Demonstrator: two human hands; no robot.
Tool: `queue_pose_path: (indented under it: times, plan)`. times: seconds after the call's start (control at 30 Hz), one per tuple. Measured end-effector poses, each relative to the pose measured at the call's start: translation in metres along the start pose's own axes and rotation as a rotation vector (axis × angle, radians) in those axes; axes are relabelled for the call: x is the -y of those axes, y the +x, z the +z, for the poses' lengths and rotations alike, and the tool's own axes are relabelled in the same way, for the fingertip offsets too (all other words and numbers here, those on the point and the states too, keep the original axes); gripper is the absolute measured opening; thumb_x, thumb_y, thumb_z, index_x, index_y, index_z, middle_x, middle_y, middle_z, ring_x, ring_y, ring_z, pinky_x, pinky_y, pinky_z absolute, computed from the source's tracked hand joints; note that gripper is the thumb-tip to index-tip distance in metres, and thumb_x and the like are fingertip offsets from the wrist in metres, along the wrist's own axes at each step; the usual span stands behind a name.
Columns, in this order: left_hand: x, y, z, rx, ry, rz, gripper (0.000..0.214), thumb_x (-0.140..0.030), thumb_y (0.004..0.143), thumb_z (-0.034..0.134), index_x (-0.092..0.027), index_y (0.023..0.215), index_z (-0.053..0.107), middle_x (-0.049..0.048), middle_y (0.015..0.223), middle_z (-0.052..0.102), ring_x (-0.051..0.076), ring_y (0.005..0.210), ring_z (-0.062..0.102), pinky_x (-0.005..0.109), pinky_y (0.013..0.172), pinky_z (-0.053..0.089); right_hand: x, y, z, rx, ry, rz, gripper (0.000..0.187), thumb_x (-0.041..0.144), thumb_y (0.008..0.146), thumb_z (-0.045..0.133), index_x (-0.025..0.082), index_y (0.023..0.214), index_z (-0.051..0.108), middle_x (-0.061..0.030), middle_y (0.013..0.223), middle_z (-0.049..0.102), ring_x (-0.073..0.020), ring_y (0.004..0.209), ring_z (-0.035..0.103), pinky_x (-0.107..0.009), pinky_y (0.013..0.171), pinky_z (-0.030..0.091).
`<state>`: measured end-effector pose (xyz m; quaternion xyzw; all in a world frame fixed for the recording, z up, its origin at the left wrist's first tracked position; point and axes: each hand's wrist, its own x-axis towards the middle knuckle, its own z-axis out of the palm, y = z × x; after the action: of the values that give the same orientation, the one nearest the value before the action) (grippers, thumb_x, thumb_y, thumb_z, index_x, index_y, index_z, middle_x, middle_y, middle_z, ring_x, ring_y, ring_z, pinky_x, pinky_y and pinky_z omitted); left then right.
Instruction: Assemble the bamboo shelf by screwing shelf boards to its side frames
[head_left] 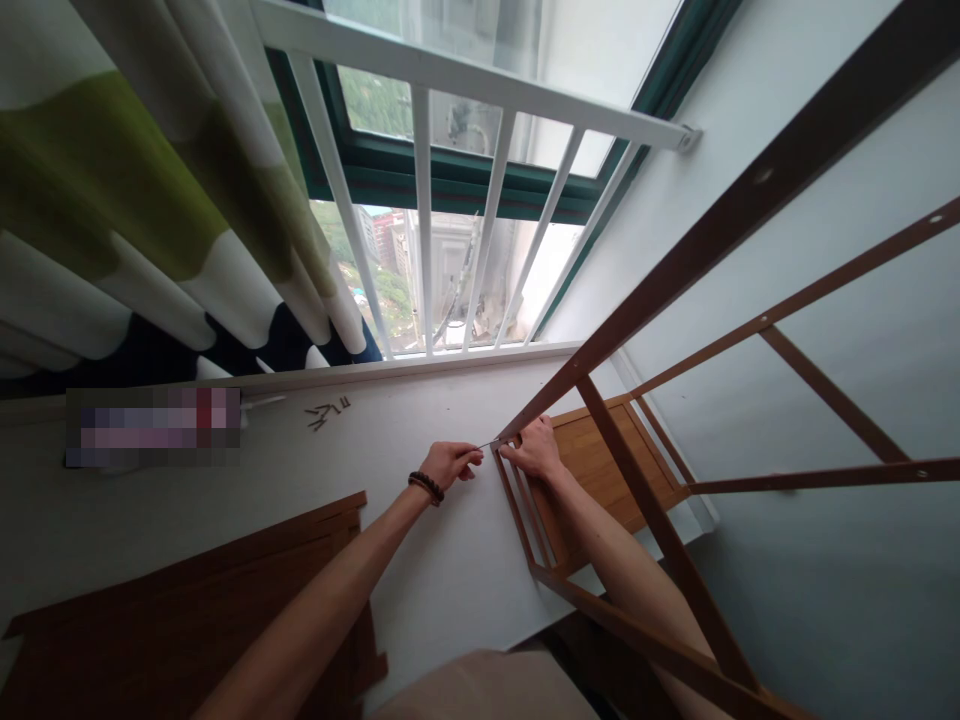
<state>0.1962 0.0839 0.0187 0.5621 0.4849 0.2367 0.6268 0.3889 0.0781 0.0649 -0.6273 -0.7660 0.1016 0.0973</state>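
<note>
Fingers pinched, my left hand point(452, 463) holds a thin metal rod like a hex key point(486, 445). The rod's far end meets the lower end of a brown wooden frame point(630, 300). My right hand point(534, 448) is closed around that same corner, steadying side touching the post; its fingertips are partly hidden. Slats point(523, 510) run from this corner towards me. A brown wooden panel point(619, 455) lies under the frame, behind my right hand. The frame leans up to the right, with crossbars and bolt holes along its rails.
Several small screws or bolts point(328, 412) lie on the white ledge point(420, 400). A blurred package point(154, 428) is at the left. Another brown panel point(225, 600) lies at lower left. White railings point(424, 220) guard the window, with a curtain point(150, 200) beside it.
</note>
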Motion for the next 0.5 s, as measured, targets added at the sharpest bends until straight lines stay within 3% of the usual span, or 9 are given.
queue_pose_path:
  times: [0.1,0.2,0.37,0.5]
  plan:
    - [-0.003,0.002,-0.002,-0.045,0.265,0.165,0.025,-0.039,0.074,0.055,-0.018,0.079,0.069,0.0023,0.065,0.067,0.010,0.046,0.057,0.022,0.051,0.048,-0.001,0.001,0.000,0.021,0.011,0.002,0.018,0.038,0.069,0.055,0.020,0.069,0.059,-0.0015,0.074,0.058,-0.0177,0.079,0.046,-0.031,0.080,0.024]
    - [-0.011,0.006,0.000,-0.055,0.333,0.172,0.024,-0.035,0.076,0.053,-0.017,0.073,0.068,0.0028,0.062,0.066,0.012,0.052,0.060,0.023,0.057,0.048,-0.002,0.003,0.000,0.026,0.004,0.022,0.020,0.039,0.069,0.054,0.020,0.070,0.060,-0.0019,0.074,0.058,-0.0181,0.079,0.046,-0.032,0.081,0.024]
    - [-0.022,0.008,0.008,0.013,-0.046,-0.089,0.024,-0.033,0.075,0.056,-0.012,0.074,0.066,0.0071,0.075,0.069,0.017,0.074,0.065,0.027,0.069,0.052,-0.003,0.005,0.000,0.011,0.002,0.022,0.019,0.039,0.068,0.055,0.020,0.070,0.059,-0.0012,0.072,0.058,-0.0174,0.077,0.046,-0.032,0.080,0.025]
    - [-0.022,0.006,0.005,0.067,-0.323,-0.195,0.036,-0.042,0.073,0.060,-0.009,0.088,0.064,0.0149,0.099,0.066,0.022,0.092,0.062,0.034,0.077,0.051,-0.002,0.005,0.000,0.001,0.004,0.014,0.018,0.037,0.068,0.056,0.020,0.071,0.060,-0.0008,0.073,0.058,-0.0169,0.077,0.046,-0.031,0.079,0.024]
